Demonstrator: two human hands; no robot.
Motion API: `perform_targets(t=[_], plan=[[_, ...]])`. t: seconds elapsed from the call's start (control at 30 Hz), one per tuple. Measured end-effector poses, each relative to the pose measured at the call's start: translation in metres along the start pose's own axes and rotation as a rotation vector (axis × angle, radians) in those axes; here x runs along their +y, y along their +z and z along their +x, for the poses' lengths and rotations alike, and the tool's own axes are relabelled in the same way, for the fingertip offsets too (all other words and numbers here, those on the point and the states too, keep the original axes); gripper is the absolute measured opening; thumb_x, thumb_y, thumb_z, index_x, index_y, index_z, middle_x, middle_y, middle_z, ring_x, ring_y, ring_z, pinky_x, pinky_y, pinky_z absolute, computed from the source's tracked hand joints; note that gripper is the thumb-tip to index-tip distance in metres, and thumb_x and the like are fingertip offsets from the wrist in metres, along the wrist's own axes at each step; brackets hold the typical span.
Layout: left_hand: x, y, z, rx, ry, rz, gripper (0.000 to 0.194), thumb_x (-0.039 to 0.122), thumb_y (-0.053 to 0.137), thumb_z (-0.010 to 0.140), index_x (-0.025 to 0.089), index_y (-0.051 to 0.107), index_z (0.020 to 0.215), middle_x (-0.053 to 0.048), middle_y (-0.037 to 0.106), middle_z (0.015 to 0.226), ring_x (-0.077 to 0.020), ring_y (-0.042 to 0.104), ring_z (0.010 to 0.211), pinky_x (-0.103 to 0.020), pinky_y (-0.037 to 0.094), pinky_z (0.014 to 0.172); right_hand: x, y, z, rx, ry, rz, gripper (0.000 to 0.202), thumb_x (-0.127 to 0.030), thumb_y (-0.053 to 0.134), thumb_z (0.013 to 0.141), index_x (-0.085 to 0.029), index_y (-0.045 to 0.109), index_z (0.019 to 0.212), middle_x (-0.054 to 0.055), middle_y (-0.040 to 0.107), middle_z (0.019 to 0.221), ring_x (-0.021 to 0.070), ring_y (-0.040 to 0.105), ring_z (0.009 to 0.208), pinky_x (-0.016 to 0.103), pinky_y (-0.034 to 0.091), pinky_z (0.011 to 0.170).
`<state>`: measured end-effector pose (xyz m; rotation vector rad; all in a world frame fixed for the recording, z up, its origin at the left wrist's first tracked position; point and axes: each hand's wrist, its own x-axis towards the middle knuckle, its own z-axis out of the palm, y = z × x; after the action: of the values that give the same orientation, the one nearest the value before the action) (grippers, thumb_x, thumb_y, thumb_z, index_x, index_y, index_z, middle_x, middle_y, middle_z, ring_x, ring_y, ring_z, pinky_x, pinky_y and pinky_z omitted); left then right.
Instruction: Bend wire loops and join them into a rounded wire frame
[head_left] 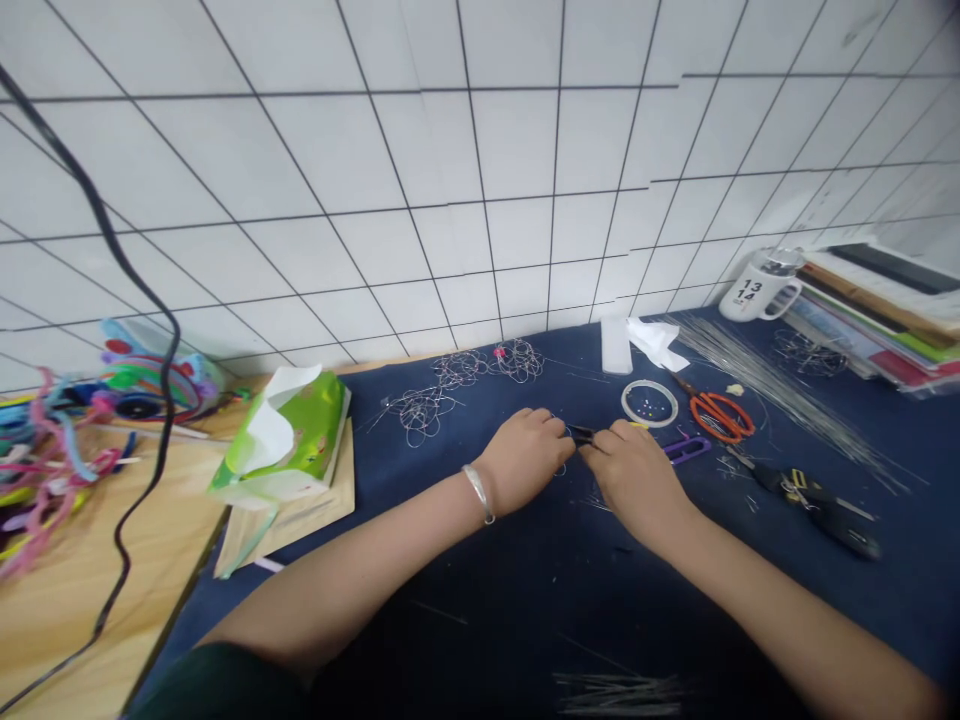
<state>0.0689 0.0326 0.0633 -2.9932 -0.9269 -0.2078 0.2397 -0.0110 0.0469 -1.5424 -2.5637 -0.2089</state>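
My left hand (527, 452), with a silver bangle at its wrist, is closed in a pinch over the dark blue cloth. A thin wire curves out by its fingertips; most of it is hidden. My right hand (634, 478) is wrapped around small dark pliers (581, 434), whose jaws reach toward the left fingers. The two hands nearly meet. Just beyond the right hand lie a round clear dish (673, 402) with small beads and a purple plastic tool (688, 449). Orange-handled scissors (721, 417) rest farther right.
Coiled wire bundles (421, 414) lie near the tiled wall. Straight wires (787, 395) spread at right, beside keys (814, 500), a white mug (754, 288) and stacked papers (885, 310). At left are a green tissue pack (311, 430), pipe cleaners (49, 460) and a hanging black cable (166, 370).
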Motion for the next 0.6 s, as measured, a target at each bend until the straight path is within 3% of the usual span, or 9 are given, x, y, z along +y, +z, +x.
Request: perform_targets(t=[0.2,0.43,0.6], plan=[[-0.003,0.003,0.02,0.029,-0.071,0.053,0.014,0.011,0.045,0.08,0.014,0.057,0.075,-0.007,0.055,0.077,-0.0204,0.048,0.077,-0.032,0.037,0.068,0.017,-0.007,0.027,-0.132,0.099,-0.055,0.021,-0.01,0.045,0.079,-0.017,0.064,0.074,0.006,0.054,0.072,0.0173,0.047,0.071,0.029,0.03,0.06],[-0.022,0.029,0.021,-0.047,-0.09,-0.062,0.019,0.008,0.045,0.076,0.016,0.061,0.081,-0.005,0.057,0.075,-0.0171,0.053,0.074,-0.028,0.04,0.068,0.03,0.014,0.038,-0.248,0.091,0.113,0.021,-0.019,0.046,0.081,-0.021,0.066,0.076,0.005,0.059,0.074,0.0163,0.053,0.076,0.025,0.033,0.063],[-0.03,0.035,0.021,-0.057,-0.118,-0.135,0.023,0.011,0.044,0.077,0.019,0.064,0.086,-0.005,0.059,0.076,-0.0171,0.056,0.074,-0.027,0.041,0.066,0.033,0.022,0.037,-0.258,0.101,0.192,0.021,-0.021,0.048,0.081,-0.024,0.068,0.082,0.004,0.062,0.079,0.0151,0.056,0.076,0.023,0.035,0.065]])
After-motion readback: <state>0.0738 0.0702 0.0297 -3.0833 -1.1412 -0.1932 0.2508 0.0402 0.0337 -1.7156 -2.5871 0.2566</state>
